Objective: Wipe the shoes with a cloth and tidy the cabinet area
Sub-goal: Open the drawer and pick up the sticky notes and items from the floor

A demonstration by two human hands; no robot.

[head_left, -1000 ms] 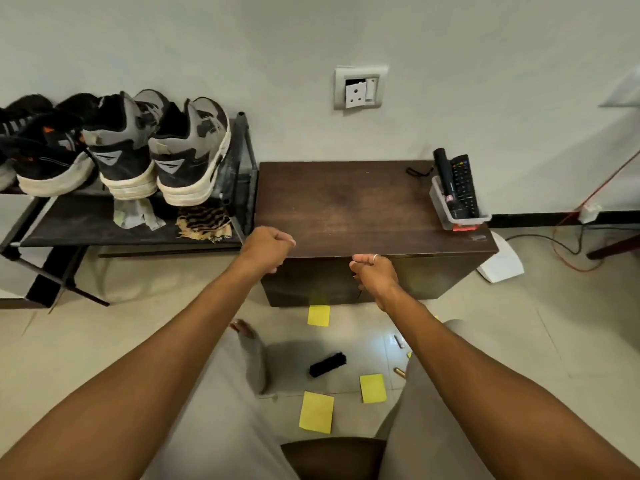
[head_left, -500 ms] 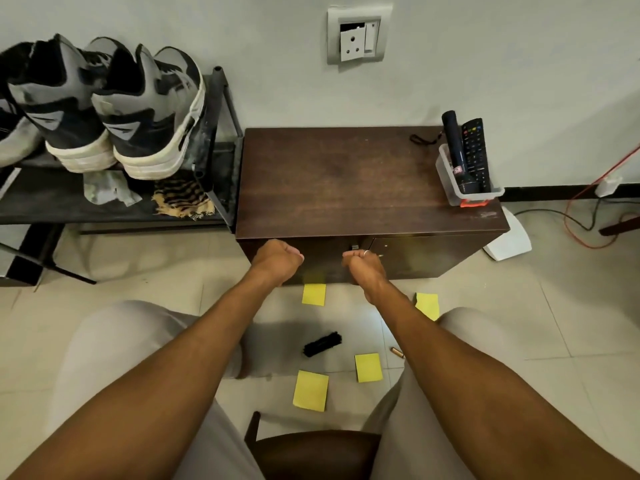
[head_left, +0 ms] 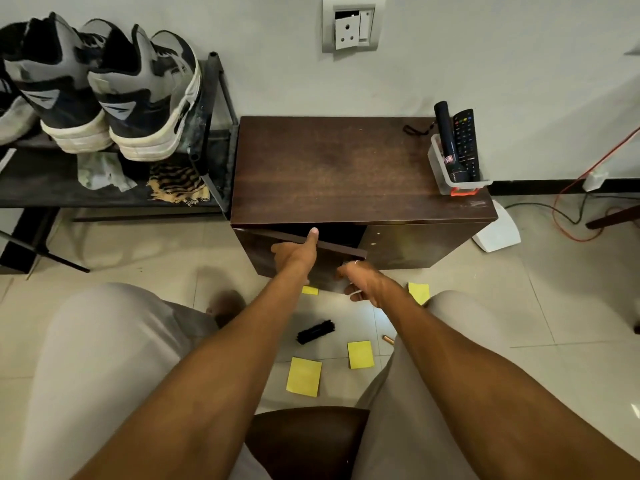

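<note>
A dark wooden cabinet point(head_left: 346, 168) stands against the wall, and its left door point(head_left: 259, 252) is swung partly out toward me. My left hand point(head_left: 298, 252) grips the door's top edge, thumb over it. My right hand point(head_left: 362, 282) holds the door's free edge lower down. Grey and black shoes point(head_left: 149, 95) stand on the black rack point(head_left: 52, 194) to the left. Under them lie a striped cloth point(head_left: 178, 187) and a pale cloth point(head_left: 102, 171).
Yellow notes point(head_left: 304, 375) and a black brush point(head_left: 316, 331) lie on the tiled floor between my knees. A clear holder point(head_left: 460, 183) with a torch and a remote sits on the cabinet's right corner. Cables point(head_left: 568, 216) run along the floor at right.
The left cabinet door has swung open from shut. My left hand moved up onto its top edge, and my right hand came toward me with the door.
</note>
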